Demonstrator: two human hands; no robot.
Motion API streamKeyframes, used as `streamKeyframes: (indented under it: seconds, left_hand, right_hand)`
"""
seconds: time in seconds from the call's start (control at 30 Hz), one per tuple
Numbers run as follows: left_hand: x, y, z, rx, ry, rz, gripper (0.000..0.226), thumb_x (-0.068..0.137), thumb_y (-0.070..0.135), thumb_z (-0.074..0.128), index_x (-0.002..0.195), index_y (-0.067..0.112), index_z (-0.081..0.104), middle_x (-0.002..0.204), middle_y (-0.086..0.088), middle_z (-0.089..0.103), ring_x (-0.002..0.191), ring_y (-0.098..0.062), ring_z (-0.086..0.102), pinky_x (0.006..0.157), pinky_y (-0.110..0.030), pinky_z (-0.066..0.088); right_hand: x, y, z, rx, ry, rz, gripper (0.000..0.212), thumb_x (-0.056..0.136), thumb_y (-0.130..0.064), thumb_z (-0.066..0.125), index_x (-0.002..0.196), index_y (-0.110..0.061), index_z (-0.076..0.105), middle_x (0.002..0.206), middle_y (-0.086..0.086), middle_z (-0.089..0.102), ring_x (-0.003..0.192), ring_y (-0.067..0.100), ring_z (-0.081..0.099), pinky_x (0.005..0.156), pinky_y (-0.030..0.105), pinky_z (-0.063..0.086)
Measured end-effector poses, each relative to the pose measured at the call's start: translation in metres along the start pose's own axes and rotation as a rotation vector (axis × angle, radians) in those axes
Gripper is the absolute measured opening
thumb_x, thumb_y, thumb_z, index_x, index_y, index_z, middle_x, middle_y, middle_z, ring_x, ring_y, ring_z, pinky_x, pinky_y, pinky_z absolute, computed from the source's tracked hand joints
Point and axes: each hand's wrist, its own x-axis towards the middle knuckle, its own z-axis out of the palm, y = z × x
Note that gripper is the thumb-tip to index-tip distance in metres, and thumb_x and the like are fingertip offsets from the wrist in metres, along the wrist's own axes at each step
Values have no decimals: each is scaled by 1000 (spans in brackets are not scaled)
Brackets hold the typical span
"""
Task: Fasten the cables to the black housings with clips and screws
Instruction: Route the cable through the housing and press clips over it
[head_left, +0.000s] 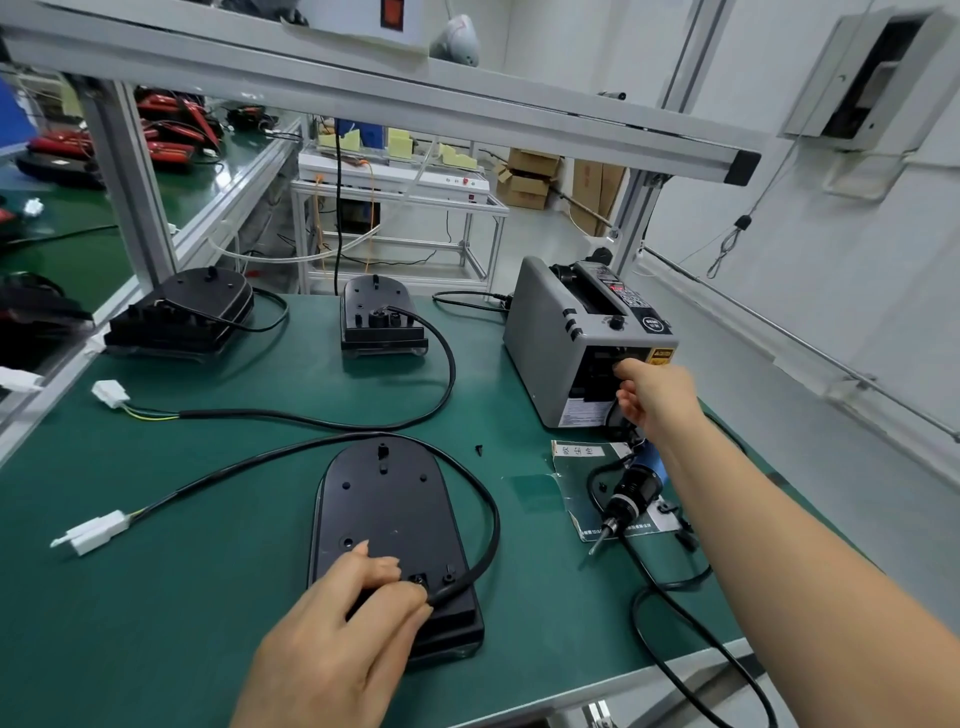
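Green-matted bench (182, 597), items as laid. Near housing (384, 535): black, flat on the mat at front centre, rounded end pointing away. Its cable (491, 525): black, leaves the housing's near right corner, loops round the right side and far end, and runs left to a white connector (96, 530) lying on the mat. Left hand (337, 623): rests on the near end of that housing, fingers curled, thumb and fingers closed on the cable where it meets the housing. Second housing (382, 322): at the far centre of the bench, with its own cable (447, 374) sweeping right and back left to another white connector (110, 395). Stacked housings (192, 317): far left. Small black fastener (478, 449): loose on the mat, between the near housing and the dispenser. Grey tape dispenser (550, 343): far right; what lies in its front opening cannot be made out. Right hand (649, 395): at that opening, fingers curled; whether they hold anything cannot be told. Electric screwdriver (628, 493): lying on a printed sheet (576, 467), under the right forearm. Cardboard boxes (530, 176): on the floor beyond the bench, flaps open, contents not discernible.
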Motion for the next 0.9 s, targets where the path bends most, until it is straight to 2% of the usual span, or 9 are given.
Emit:
streamKeyframes:
  seconds: [0.27,0.5,0.67,0.8,0.9]
  left_hand:
    - [1,0,0,32,0,12,25,84,29,53,70,20,70,81,3,62,94,-2,57,92,-25,46]
    - [0,-2,1,8,5,10,15,85,31,53,76,25,65,84,6,60,91,-1,59,91,-26,47]
    - [-1,-4,1,9,-4,13,13,85,31,54,78,27,64,85,7,59,91,0,59,90,-25,47]
    - [0,-3,1,17,-7,15,19,85,31,54,73,24,67,84,7,60,92,1,58,89,-25,47]
    - [0,-3,1,-3,0,27,12,85,30,54,77,27,62,88,10,56,92,1,58,91,-24,47]
  right_hand:
    - [-1,3,0,43,17,-28,11,83,-11,64,77,-7,56,58,3,49,44,10,44,36,16,40]
    - [-1,4,2,44,36,-29,10,83,-12,63,78,-8,56,60,3,51,47,10,46,38,16,41]
    - [-2,6,6,70,71,-23,11,83,-13,62,75,-10,55,59,2,52,46,9,44,45,19,40]
    - [-4,6,7,125,87,-11,11,83,-13,62,75,-12,54,58,1,51,44,8,44,38,15,38]
    - [-6,6,8,168,93,7,12,82,-13,61,74,-12,53,55,0,50,42,7,43,36,13,37]
